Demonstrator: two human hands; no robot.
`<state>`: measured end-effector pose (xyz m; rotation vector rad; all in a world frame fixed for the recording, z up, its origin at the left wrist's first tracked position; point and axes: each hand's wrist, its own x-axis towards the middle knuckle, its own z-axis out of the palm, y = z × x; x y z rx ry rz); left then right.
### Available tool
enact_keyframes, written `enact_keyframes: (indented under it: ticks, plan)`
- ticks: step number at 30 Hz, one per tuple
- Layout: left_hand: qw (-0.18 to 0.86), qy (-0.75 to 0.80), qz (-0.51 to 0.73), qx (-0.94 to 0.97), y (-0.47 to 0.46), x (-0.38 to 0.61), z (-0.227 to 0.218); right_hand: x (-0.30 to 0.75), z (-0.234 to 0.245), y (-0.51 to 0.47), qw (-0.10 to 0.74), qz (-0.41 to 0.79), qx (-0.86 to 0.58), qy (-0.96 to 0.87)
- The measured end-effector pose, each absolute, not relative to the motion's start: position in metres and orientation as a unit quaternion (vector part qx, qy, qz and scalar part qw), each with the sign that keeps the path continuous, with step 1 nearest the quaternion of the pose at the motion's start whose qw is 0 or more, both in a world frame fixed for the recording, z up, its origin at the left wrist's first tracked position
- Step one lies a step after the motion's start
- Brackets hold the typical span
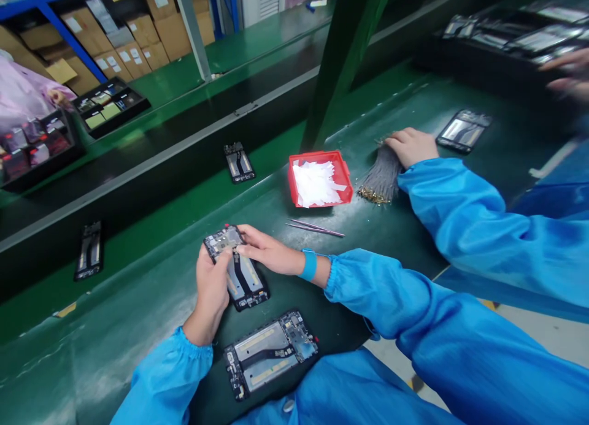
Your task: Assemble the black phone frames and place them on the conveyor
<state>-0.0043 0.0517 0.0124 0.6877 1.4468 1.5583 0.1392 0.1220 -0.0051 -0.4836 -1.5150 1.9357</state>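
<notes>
Both my hands are closed on an opened smartphone body, its circuit board end pointing away from me and its lower end near the green bench. My left hand grips the left edge, with the thumb on the board. On the right edge, my right hand has its thumb pressed on the board close to the left thumb; a blue strap circles that wrist. Just below lies a second opened phone body, flat on the bench. Metal tweezers rest beyond my right wrist.
A red bin of white paper strips stands ahead. Beside it, a co-worker's hand touches a bundle of grey cables. Another phone body lies past that hand. Two more, one farther off, lie on the green belt. A green post rises beyond.
</notes>
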Motion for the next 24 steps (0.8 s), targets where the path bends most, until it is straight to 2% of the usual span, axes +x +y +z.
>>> enact_keyframes:
  ticks: [5,9,20,24]
  plan:
    - [0.468,0.49,0.683,0.271,0.06,-0.018,0.02,0.142,-0.013,0.122,0.242,0.689,-0.239,-0.64]
    - [0.471,0.482,0.669,0.315,0.055,-0.017,0.016,0.141,-0.013,0.123,0.271,0.671,-0.284,-0.629]
    - [0.461,0.496,0.631,0.378,0.054,-0.023,0.003,0.139,-0.013,0.126,0.289,0.738,-0.268,-0.548]
    - [0.462,0.53,0.568,0.428,0.051,-0.02,0.003,0.138,-0.013,0.125,0.353,0.756,-0.293,-0.467]
